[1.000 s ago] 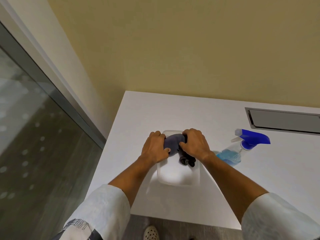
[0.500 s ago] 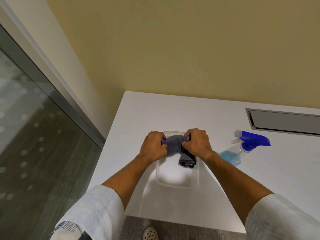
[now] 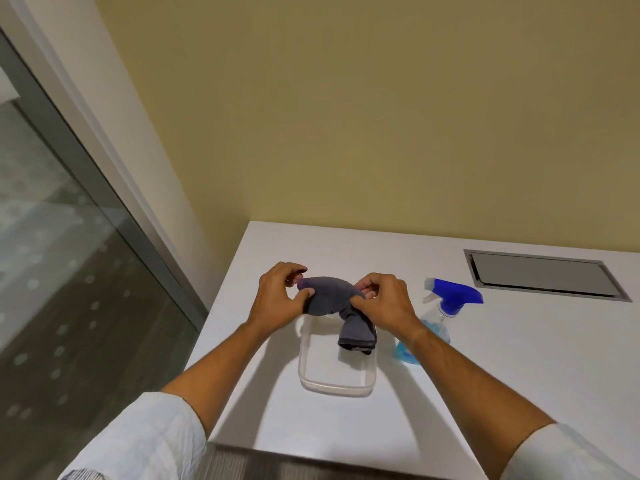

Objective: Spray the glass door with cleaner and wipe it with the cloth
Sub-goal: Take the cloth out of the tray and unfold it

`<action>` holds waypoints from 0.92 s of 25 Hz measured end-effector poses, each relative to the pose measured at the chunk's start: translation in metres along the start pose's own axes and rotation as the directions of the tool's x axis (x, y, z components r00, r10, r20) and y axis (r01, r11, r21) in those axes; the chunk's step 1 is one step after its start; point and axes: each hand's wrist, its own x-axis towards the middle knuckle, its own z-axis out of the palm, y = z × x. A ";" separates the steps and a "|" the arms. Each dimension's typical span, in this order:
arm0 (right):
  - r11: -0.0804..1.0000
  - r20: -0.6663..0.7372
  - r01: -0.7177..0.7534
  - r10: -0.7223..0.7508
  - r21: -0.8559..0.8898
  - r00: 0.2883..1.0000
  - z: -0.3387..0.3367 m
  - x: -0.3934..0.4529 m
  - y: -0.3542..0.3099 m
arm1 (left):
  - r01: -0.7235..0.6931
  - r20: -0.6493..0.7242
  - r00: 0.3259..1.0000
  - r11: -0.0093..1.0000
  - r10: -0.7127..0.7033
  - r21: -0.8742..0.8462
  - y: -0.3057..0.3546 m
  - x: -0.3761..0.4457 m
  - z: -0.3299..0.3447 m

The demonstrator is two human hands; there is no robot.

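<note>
A dark grey cloth (image 3: 332, 299) is held up above a clear plastic tray (image 3: 336, 386) on the white table. My left hand (image 3: 280, 299) pinches its left end and my right hand (image 3: 384, 303) grips its right end; a loose tail of the cloth hangs down over the tray. A spray bottle (image 3: 440, 313) with a blue trigger head and blue liquid stands just right of my right wrist, partly hidden by it. The glass door (image 3: 52, 289) fills the left side, with a grey frame and rows of pale dots.
The white table (image 3: 519, 358) stands against a yellow wall, with its left edge close to the door frame. A grey metal hatch (image 3: 540, 275) is set flush into the table at the back right.
Both hands have lifted the cloth out of the tray and drawn it apart, so it now stretches between them with one end dangling. The camera has tilted up slightly.
</note>
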 end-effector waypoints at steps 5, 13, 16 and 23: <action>0.986 -0.032 0.071 -0.067 0.154 0.997 -0.020 -0.015 -0.020 | 0.121 -0.073 0.989 0.991 -0.125 -0.061 0.017 0.001 -0.023; 0.942 -0.068 0.076 -0.057 0.328 0.996 -0.042 -0.027 -0.025 | 0.206 0.008 0.978 0.960 -0.208 -0.190 0.050 0.007 -0.034; 0.929 -0.076 0.064 -0.039 0.365 0.996 -0.047 -0.031 -0.025 | 0.229 0.047 0.973 0.953 -0.224 -0.200 0.059 0.010 -0.033; 0.894 -0.066 0.008 0.024 0.447 0.998 -0.055 -0.039 -0.018 | 0.208 0.166 0.970 0.963 -0.180 -0.169 0.072 0.009 -0.033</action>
